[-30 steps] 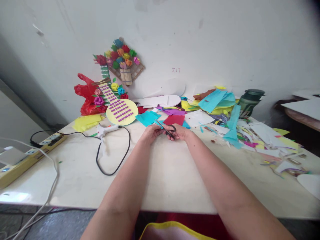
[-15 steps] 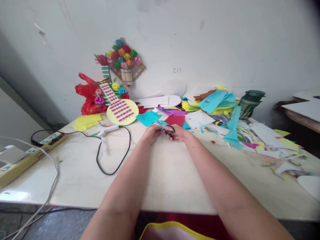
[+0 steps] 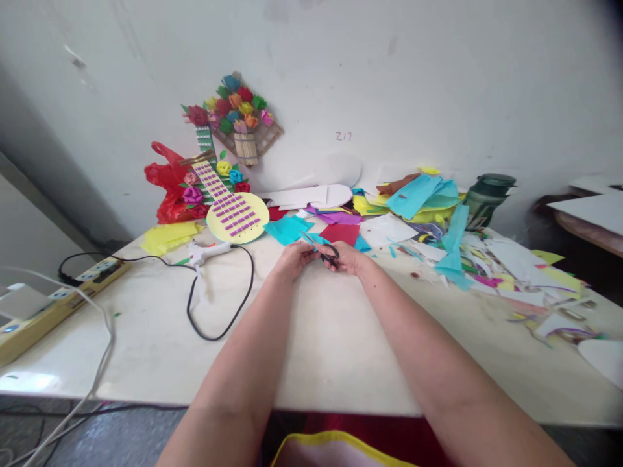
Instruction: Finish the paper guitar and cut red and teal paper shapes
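Note:
My right hand [image 3: 346, 257] is closed around the black handles of a pair of scissors [image 3: 331, 257], whose blades point up and left. Close beside it, my left hand [image 3: 296, 257] has its fingers pinched together near the blades; whatever they hold is too small to make out. Just beyond both hands lie sheets of turquoise paper [image 3: 288, 229] and a piece of red paper [image 3: 341, 233].
A hot glue gun [image 3: 211, 251] with a looped black cord lies left of my arms. Behind it leans a yellow paper guitar [image 3: 238, 217]. Paper scraps [image 3: 511, 272] and a dark green bottle [image 3: 489, 202] are at right; a power strip [image 3: 73, 299] runs along the left edge.
Almost nothing differs; the scissors and my right hand have shifted very slightly, and the whole view has moved a little.

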A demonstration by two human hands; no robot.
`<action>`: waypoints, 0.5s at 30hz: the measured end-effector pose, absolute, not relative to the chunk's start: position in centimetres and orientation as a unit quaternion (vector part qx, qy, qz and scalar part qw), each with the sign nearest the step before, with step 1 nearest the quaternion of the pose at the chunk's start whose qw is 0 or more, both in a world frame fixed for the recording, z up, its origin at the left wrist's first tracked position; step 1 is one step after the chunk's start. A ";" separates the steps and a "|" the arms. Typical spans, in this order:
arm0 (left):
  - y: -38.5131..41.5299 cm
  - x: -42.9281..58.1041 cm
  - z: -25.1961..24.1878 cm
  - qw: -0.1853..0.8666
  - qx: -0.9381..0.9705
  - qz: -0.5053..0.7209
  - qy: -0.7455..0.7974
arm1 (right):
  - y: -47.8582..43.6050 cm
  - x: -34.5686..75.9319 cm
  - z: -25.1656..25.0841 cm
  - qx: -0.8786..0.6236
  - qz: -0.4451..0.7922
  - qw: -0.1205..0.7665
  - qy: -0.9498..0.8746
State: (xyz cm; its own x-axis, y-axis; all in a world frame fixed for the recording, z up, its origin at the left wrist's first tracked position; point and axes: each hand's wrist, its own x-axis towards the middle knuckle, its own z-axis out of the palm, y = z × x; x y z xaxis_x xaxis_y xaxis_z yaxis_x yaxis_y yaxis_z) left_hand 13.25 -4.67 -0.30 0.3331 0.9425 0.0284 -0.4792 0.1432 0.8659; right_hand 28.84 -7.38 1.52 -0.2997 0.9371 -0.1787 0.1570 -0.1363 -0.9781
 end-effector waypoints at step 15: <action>-4.1 13.3 0.2 0.718 0.317 0.509 0.352 | -8.0 27.9 1.8 -0.515 0.554 0.344 -0.557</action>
State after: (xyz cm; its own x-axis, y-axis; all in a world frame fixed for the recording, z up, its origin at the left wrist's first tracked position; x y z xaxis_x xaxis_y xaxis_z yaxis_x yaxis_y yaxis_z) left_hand 13.30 -4.09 0.22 0.2330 0.9552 -0.1825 -0.5081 0.2795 0.8147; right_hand 27.88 -7.95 1.84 -0.2331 0.9541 -0.1879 0.1935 -0.1439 -0.9705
